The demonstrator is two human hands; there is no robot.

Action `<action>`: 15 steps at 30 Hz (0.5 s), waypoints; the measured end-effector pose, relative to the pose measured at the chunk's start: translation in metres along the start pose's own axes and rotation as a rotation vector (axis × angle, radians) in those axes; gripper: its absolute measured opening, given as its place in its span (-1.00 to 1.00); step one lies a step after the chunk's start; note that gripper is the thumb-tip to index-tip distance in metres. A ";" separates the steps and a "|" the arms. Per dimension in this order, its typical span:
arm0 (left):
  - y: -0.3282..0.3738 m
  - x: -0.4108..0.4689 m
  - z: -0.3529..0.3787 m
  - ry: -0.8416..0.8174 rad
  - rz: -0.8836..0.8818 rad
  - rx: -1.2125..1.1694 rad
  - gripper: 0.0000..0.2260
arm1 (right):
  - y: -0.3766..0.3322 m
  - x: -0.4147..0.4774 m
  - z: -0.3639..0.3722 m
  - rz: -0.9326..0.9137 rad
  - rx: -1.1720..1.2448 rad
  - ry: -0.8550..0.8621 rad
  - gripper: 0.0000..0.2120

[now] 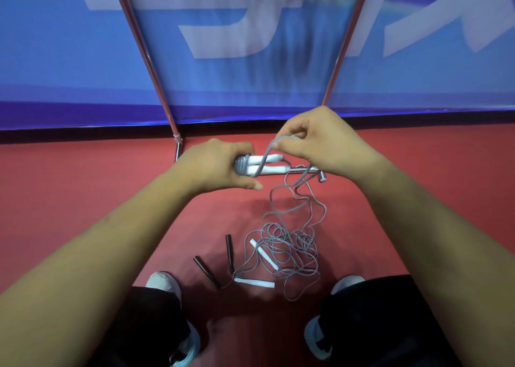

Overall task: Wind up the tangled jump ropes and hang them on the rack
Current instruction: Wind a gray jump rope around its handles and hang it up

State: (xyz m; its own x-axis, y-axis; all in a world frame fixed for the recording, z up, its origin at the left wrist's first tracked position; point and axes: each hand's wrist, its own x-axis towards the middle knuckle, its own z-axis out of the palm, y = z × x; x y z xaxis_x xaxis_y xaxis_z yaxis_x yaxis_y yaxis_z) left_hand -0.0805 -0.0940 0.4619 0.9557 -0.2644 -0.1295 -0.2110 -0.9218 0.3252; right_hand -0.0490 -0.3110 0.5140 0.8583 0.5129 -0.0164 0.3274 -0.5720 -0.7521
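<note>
My left hand [220,169] grips the white handles [271,169], my right hand [323,141] pinches the grey cord [266,153] beside them; tugging could tighten the tangle [289,252] below them.

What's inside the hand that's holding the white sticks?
The left hand grips two white handles side by side, with grey rope wound round them. Their left ends are covered by the hand, so they cannot be seen.
</note>
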 end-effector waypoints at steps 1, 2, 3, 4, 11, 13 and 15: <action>0.002 0.000 0.000 0.021 0.017 -0.005 -0.60 | 0.002 0.000 -0.001 -0.013 0.000 0.028 -0.92; 0.004 0.000 0.000 0.044 0.035 -0.018 -0.63 | 0.003 0.001 -0.003 -0.018 0.007 0.054 -0.93; 0.005 0.000 -0.001 0.057 0.062 -0.049 -0.67 | 0.005 0.002 -0.005 -0.018 0.020 0.077 -0.94; 0.005 -0.001 -0.002 0.052 0.097 -0.091 -0.72 | 0.008 0.003 -0.007 -0.012 0.036 0.094 -0.94; 0.015 -0.014 -0.017 -0.040 0.207 -0.902 -0.93 | 0.024 0.011 -0.017 0.109 0.174 0.126 -0.86; 0.015 -0.009 -0.014 0.032 0.188 -1.143 -0.87 | 0.027 0.012 -0.016 0.130 0.231 0.068 -0.86; 0.015 -0.003 -0.013 0.143 0.070 -1.426 -0.82 | 0.027 0.011 -0.013 0.134 0.262 -0.004 -0.87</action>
State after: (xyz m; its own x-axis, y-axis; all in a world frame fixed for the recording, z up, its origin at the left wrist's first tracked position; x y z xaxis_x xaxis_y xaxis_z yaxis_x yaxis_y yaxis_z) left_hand -0.0840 -0.1027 0.4795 0.9822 -0.1878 -0.0083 0.0429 0.1807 0.9826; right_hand -0.0253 -0.3293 0.5022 0.8854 0.4464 -0.1293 0.0974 -0.4503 -0.8876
